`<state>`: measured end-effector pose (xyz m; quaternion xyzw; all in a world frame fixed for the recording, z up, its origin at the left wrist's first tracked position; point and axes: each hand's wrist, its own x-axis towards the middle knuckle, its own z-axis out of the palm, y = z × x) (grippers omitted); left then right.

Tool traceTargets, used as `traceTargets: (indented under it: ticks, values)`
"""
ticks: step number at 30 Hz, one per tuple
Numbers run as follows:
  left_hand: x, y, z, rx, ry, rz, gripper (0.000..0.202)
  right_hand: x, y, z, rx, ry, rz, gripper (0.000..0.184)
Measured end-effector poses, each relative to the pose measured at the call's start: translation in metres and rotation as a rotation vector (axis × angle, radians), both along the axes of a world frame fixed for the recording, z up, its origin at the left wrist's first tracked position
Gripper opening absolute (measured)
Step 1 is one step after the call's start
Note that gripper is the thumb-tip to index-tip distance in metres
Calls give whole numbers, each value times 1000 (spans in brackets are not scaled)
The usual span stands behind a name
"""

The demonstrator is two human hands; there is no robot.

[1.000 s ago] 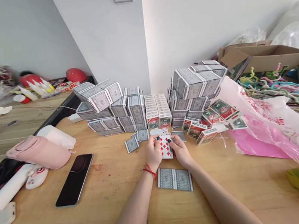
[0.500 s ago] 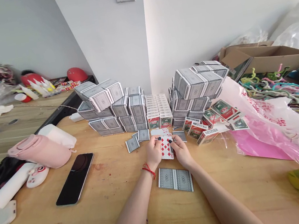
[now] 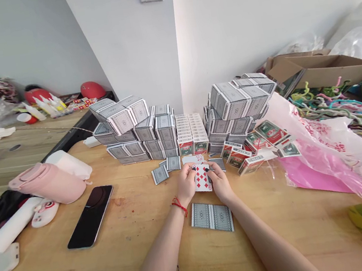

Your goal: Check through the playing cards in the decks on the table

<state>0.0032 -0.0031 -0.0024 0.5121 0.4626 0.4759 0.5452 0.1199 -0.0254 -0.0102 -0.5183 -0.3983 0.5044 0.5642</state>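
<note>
Fingers of your left hand point(image 3: 186, 183) and right hand point(image 3: 221, 184) pinch white rectangular playing cards point(image 3: 202, 183), a red-diamond face showing, over the light-brown wooden surface point(image 3: 138, 234), just beyond two rectangular grey-patterned card backs point(image 3: 201, 216) lying side by side.

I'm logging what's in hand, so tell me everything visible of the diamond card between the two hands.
The card is white and rectangular, apparently smooth paper stock, with red diamonds; its corner number is too small to read surely. It faces the camera, the left hand and right hand each putting a thumb on it, beyond the face-down cards.
</note>
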Motion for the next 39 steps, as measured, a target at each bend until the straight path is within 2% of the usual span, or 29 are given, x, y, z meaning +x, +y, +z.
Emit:
traceTargets:
  ticks: [6,13,21,39]
  values:
    - [0,-1,-1,8,-6,-1,14,0,0,1,-30,50,-13,20]
    - [3,-2,-3,141,80,10,21,1,1,0,-36,50,-59,19]
    - [5,-5,4,84,94,-30,23,-3,-1,6,-13,5,-89,15]
    - [2,-10,5,225,192,81,17,-2,2,-5,-11,158,-46,9]
